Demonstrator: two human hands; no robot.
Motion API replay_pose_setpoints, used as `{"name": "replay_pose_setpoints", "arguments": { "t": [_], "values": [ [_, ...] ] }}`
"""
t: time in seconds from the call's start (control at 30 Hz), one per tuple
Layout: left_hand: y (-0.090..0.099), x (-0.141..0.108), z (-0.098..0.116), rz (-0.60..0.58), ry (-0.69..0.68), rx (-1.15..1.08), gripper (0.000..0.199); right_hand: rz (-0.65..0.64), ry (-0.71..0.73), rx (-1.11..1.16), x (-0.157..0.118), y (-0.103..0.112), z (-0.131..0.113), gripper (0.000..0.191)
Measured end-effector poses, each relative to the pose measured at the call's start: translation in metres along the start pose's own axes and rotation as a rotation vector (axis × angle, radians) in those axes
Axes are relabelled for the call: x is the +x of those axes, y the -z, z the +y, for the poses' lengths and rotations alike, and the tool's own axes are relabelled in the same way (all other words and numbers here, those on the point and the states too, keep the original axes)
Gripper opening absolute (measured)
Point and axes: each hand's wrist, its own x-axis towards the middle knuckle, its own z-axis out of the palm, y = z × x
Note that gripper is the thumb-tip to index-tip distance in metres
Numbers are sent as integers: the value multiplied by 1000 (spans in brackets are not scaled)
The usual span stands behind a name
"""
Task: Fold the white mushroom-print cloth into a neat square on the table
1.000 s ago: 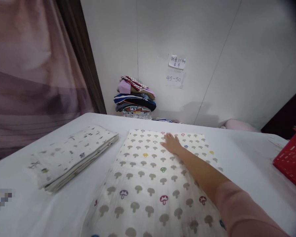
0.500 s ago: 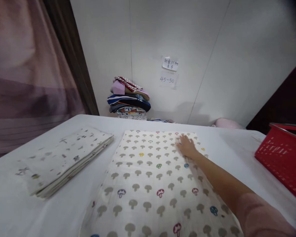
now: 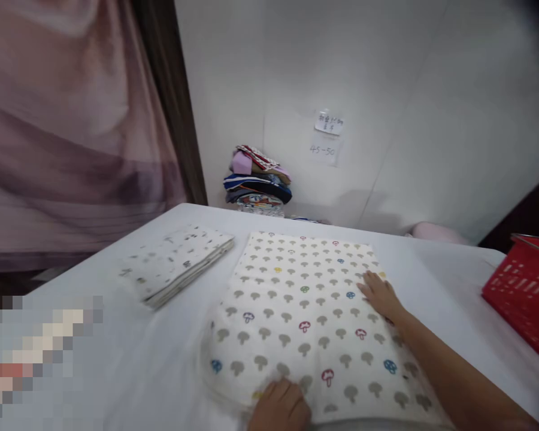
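At the near edge of the mushroom-print cloth [image 3: 305,311], the left hand [image 3: 281,406] has its fingers curled over the fabric; whether it pinches the cloth cannot be told. The cloth lies on the white table [image 3: 435,287], extending far and right from that hand. Farther off, the right hand [image 3: 379,295] rests open and palm down near the cloth's right edge, with most of the fabric to its left. A folded cloth [image 3: 179,257] lies left of the printed one.
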Motion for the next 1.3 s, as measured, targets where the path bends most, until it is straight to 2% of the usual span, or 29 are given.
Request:
{"name": "replay_pose_setpoints", "arguments": {
  "t": [0.1,0.2,0.3,0.33,0.4,0.57,0.67,0.77,0.87,1.03,1.13,1.23,1.3],
  "values": [
    [11,6,6,-42,6,-5,8,111,-30,0,-46,-10,12,60],
    [31,12,15,-156,64,-54,6,67,79,30,-88,-14,18,61],
    [48,17,21,-232,84,-76,8,67,45,42,-123,-5,10,64],
    [52,19,23,-245,77,-62,9,85,44,59,-133,1,3,64],
    [57,20,24,-254,58,-25,11,93,143,140,-153,10,-21,60],
    [64,20,24,-211,58,61,12,7,637,399,-193,15,-110,46],
    [69,16,19,-180,104,109,11,4,812,416,-201,17,-156,42],
    [75,10,11,-161,161,159,12,34,822,344,-200,20,-187,38],
    [83,3,0,-150,225,208,15,74,808,231,-199,16,-207,38],
    [102,-12,-22,-156,399,264,19,200,741,156,-203,-2,-221,42],
    [113,-22,-37,-105,539,273,24,257,745,186,-203,-9,-220,42],
    [122,-28,-48,32,774,235,30,272,760,220,-202,-12,-217,42],
    [126,-29,-54,112,985,104,36,276,760,233,-201,-13,-217,42]
  ]
}}
